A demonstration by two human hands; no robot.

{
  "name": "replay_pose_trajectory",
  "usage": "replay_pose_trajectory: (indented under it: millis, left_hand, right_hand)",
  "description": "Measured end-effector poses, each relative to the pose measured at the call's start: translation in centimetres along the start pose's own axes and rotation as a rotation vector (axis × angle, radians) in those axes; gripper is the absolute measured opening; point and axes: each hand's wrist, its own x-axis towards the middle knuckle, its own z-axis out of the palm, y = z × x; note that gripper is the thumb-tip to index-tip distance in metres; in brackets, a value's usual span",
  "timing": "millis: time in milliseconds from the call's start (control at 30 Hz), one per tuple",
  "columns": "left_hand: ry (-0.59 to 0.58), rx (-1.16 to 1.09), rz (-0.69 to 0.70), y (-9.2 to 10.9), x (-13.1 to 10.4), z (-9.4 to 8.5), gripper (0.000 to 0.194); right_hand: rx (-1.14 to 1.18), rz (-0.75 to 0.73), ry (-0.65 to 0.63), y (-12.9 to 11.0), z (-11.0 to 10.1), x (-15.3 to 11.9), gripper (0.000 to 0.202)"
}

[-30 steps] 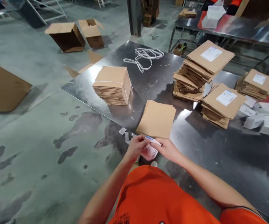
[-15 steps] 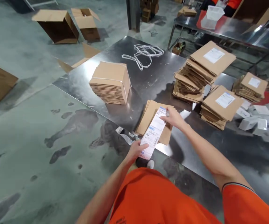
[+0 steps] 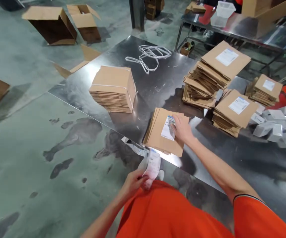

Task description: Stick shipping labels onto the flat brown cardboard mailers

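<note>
Left hand (image 3: pixel 133 181): pinching the label strip (image 3: pixel 154 163)
Right hand (image 3: pixel 182 128): resting loosely open on a label (image 3: pixel 166 133), gripping nothing
Front pile (image 3: pixel 155 136): carrying that label
Tied bundle (image 3: pixel 112 76): showing none

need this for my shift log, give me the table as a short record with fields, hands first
Left grip: pinching a printed label strip
Right grip: touching a label on the cardboard pile
Left of pile: strapped cardboard bundle
Far side: loose white strap
Right of pile: three labelled cardboard stacks, small white boxes
Surface: metal table
</note>
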Motion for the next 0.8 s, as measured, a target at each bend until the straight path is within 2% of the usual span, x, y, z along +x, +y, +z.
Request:
replay_pose_trajectory:
  millis: [67, 100, 167, 233, 300, 333, 367, 400, 467, 533, 567, 633, 700, 800]
  left_hand:
    - [-0.014, 0.276, 0.259, 1.8, 1.6, -0.3, 0.028]
    - [-0.012, 0.412, 0.336, 2.8, 2.9, -0.3, 0.028]
    - [0.002, 0.647, 0.343, 4.2, 5.4, -0.2, 0.026]
    - [-0.008, 0.806, 0.293, 4.7, 7.0, 0.1, 0.026]
    - [-0.017, 0.874, 0.269, 4.5, 7.5, 0.4, 0.026]
    - [-0.012, 0.884, 0.27, 4.4, 7.4, 0.5, 0.026]
    - [-0.005, 0.887, 0.271, 4.2, 7.3, 0.5, 0.027]
    - [0.001, 0.882, 0.265, 4.1, 7.1, 0.5, 0.027]
    - [0.014, 0.834, 0.234, 4.1, 6.8, 0.4, 0.029]
    - [0.026, 0.697, 0.217, 4.2, 6.9, 0.4, 0.032]
    - [0.023, 0.596, 0.225, 4.2, 7.0, 0.4, 0.032]
    - [0.007, 0.378, 0.26, 4.2, 7.4, 0.5, 0.031]
    - [-0.022, 0.17, 0.28, 4.3, 7.6, 0.5, 0.031]
    - [-0.041, -0.103, 0.235, 4.8, 7.4, 0.3, 0.038]
  right_hand:
    - [0.028, -0.02, 0.009, -0.7, 1.4, -0.2, 0.054]
    - [0.011, 0.001, 0.015, -1.4, 2.2, -0.5, 0.057]
    - [-0.042, -0.013, 0.01, -3.0, 3.4, -1.6, 0.064]
    - [-0.064, -0.189, -0.034, -4.3, 4.1, -2.9, 0.063]
    - [-0.058, -0.372, -0.097, -4.5, 4.0, -3.2, 0.056]
    - [-0.055, -0.388, -0.12, -3.9, 3.7, -3.0, 0.053]
    - [-0.054, -0.331, -0.125, -2.8, 3.2, -2.5, 0.051]
    - [-0.051, -0.212, -0.113, -1.5, 2.6, -2.0, 0.051]
    - [-0.017, 0.121, -0.019, 1.4, 1.4, -1.7, 0.057]
    - [0.115, 0.425, 0.1, 3.2, 0.8, -3.1, 0.064]
    - [0.233, 0.539, 0.124, 3.3, 0.9, -4.5, 0.064]
    - [0.519, 0.671, 0.087, 2.1, 1.6, -8.1, 0.057]
    - [0.743, 0.72, 0.044, -0.1, 2.5, -11.7, 0.042]
    - [0.928, 0.791, 0.172, -2.1, 2.3, -15.2, 0.035]
